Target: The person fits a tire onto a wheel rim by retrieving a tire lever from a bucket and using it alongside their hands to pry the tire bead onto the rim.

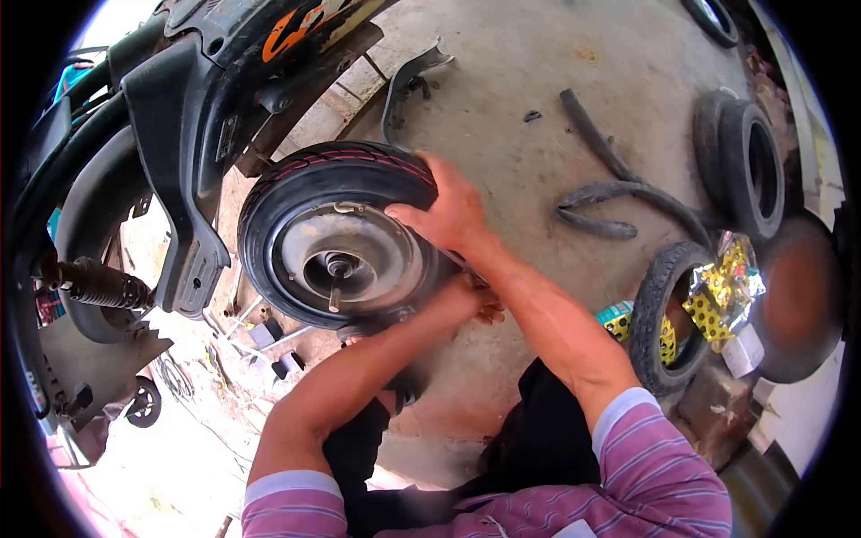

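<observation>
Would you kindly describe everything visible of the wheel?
The wheel has a black rubber-looking tyre with red lines on its tread, around a dull metallic-looking hub with protruding axle. It sits beside a black panel, hub facing the camera. The right hand grips the tyre; whether the left hand touches it is unclear.

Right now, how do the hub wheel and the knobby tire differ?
The hub wheel has a metal centre and axle; the knobby tire has an open centre. The wheel's tread carries red lines; the knobby tire's shows none. The right hand grips the wheel; no hand touches the knobby tire. Both have dark rubber.
</observation>
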Motion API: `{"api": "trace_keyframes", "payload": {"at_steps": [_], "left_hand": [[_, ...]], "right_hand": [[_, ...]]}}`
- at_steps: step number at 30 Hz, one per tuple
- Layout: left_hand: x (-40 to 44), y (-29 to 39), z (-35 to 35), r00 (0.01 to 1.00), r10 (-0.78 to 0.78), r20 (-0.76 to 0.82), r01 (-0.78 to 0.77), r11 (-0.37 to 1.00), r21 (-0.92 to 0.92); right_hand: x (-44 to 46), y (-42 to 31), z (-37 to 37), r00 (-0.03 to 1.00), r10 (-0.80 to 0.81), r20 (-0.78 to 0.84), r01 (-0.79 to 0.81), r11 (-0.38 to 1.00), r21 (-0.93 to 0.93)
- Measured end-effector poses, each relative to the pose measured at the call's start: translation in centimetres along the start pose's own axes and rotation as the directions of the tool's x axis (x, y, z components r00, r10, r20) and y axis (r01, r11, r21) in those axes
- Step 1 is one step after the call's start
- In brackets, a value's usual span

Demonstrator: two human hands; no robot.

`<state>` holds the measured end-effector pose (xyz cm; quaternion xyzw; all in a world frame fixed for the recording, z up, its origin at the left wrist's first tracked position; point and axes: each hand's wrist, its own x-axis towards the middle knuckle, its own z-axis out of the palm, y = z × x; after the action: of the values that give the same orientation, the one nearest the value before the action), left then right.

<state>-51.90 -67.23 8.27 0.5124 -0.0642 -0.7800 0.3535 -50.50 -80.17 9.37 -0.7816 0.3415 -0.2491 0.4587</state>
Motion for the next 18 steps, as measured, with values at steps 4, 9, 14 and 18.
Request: {"api": "trace_keyframes", "payload": {"at_steps": [4, 9, 14, 18], "left_hand": [[1.0, -0.8, 1.1, 0.988, 0.020, -0.153, -0.029, 0.998, -0.057], [1.3, 1.0, 2.2, 0.944, 0.127, -0.306, -0.016, 0.940, 0.341], [2.4, -1.0, 1.3, 0.950, 0.057, -0.306, 0.006, 0.979, 0.202], [-5.7, 0.7, 2.3, 0.982, -0.141, -0.129, 0.144, 0.990, 0.013]], "right_hand": [[-0.2, 0.4, -0.1, 0.997, -0.071, -0.012, 0.071, 0.997, 0.033], [-0.1, 0.8, 0.0, 0.996, -0.085, -0.006, 0.085, 0.996, 0.036], [0.2, 1.1, -0.1, 0.992, -0.125, -0.011, 0.125, 0.992, 0.011], [0.0, 1.3, -0.4, 0.992, -0.123, -0.006, 0.123, 0.992, -0.016]]}}
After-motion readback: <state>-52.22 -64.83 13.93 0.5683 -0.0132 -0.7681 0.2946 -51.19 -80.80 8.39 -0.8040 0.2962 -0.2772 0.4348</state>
